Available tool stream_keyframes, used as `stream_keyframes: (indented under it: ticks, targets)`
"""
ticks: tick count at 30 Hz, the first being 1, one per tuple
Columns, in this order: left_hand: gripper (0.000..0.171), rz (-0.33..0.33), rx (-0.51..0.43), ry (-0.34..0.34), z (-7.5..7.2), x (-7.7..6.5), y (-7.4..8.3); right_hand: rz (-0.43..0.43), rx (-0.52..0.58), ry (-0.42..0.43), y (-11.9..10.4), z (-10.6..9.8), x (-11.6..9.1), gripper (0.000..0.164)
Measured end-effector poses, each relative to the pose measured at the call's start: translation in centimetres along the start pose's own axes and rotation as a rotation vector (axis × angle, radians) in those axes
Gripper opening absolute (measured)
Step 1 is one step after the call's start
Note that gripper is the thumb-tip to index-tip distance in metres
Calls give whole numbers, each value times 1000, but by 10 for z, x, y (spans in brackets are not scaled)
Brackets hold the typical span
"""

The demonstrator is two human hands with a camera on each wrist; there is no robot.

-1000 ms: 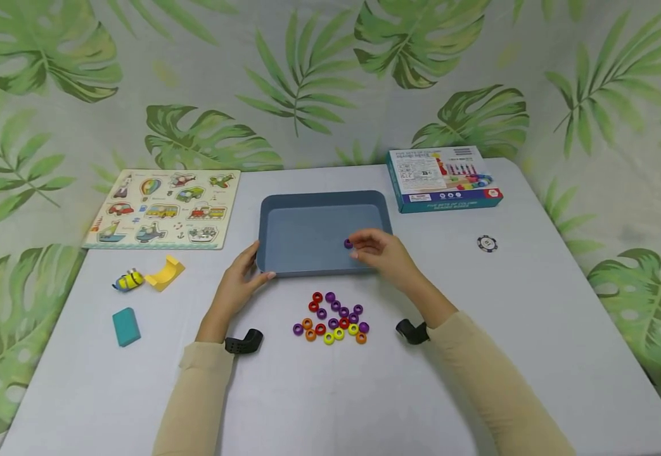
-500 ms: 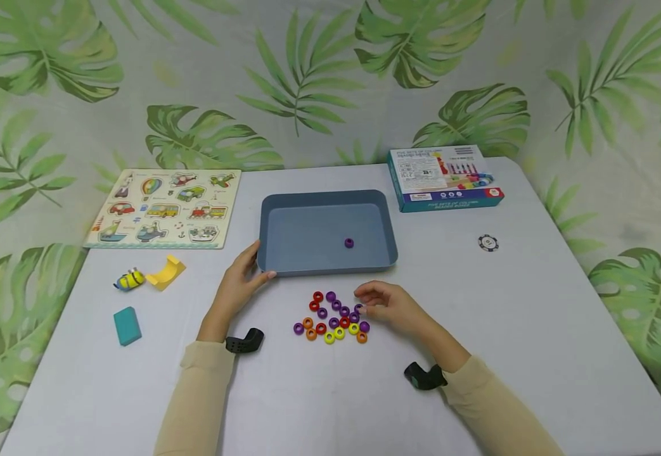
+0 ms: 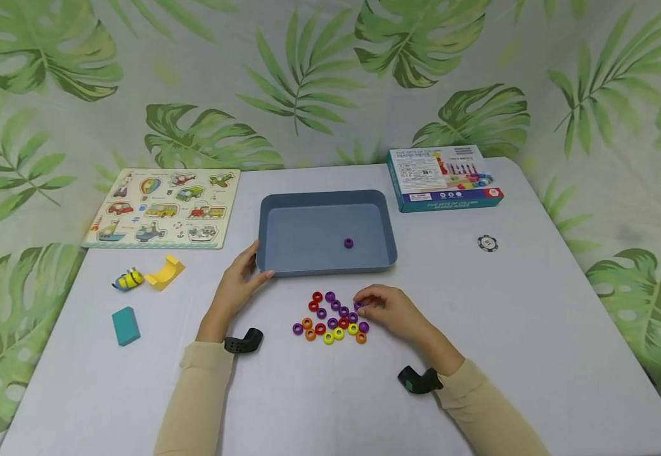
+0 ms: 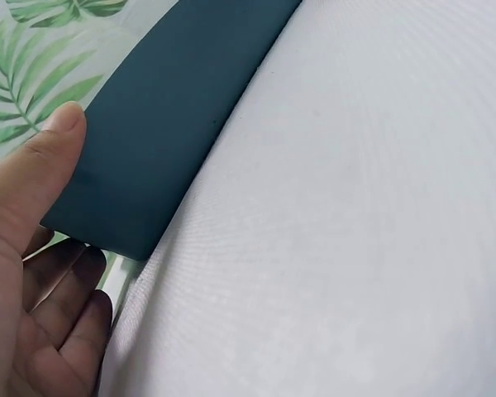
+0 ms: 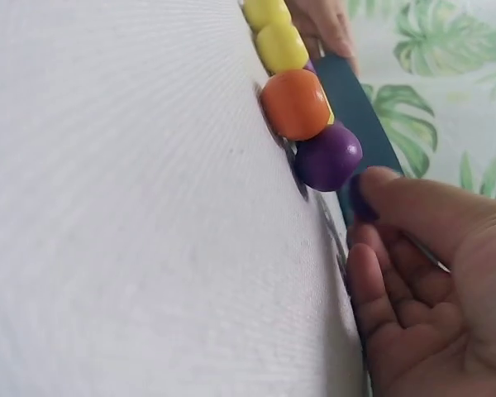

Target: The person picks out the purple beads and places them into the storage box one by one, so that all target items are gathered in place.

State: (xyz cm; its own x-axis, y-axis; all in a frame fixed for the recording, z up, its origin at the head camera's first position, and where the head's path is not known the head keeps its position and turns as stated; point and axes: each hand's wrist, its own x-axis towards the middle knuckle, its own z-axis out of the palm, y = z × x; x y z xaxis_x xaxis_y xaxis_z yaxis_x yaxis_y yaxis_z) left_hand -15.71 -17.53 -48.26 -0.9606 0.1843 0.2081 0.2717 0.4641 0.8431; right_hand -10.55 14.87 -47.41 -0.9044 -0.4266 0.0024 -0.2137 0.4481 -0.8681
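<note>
A shallow blue-grey tray lies at the middle of the table, with one purple bead inside it. My left hand holds the tray's front left corner; in the left wrist view the thumb lies along the rim and the other fingers curl by the corner. In front of the tray sits a loose group of red, orange, yellow and purple beads. At its right edge my right hand pinches a purple bead, mostly hidden by the thumb in the right wrist view. Another purple bead stands close by.
A wooden picture puzzle lies at the back left, near a toy figure, a yellow curved block and a teal block. At the back right are a box and a poker chip.
My right hand has released a purple bead in the tray, come back to the group of beads and taken hold of another purple one. The left hand has stayed at the tray's corner.
</note>
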Motion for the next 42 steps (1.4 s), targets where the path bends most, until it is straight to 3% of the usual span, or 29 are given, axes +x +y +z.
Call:
stream_keyframes:
  ticks: [4,8,12,16,22,27,34,38,42]
  targets:
    - [68,9,-19,-4,-2,-1,9,16,138,50,-19,-8,0,19]
    - [66,18,-40,3,-3,-4,24,-55,233,100,-50,-23,7,21]
    - [65,2,-41,5,-3,-5,29,-127,277,167,-68,-39,27,23]
    - [65,-1,-51,4,-3,-5,29,-112,301,223,-67,-50,55,24]
    - [64,-3,-52,12,-2,-5,29,5,212,245,-27,-49,98,27]
    - [65,-2,-43,-4,-2,-4,31,118,70,295,-4,-46,116,22]
    - [64,0,-37,5,-3,-4,33,230,-134,240,-1,-41,124,17]
    - [65,2,-45,6,-3,-4,28,257,-147,229,-1,-39,126,17]
    - [66,4,-46,4,-1,-2,14,229,-124,239,-7,-41,122,21]
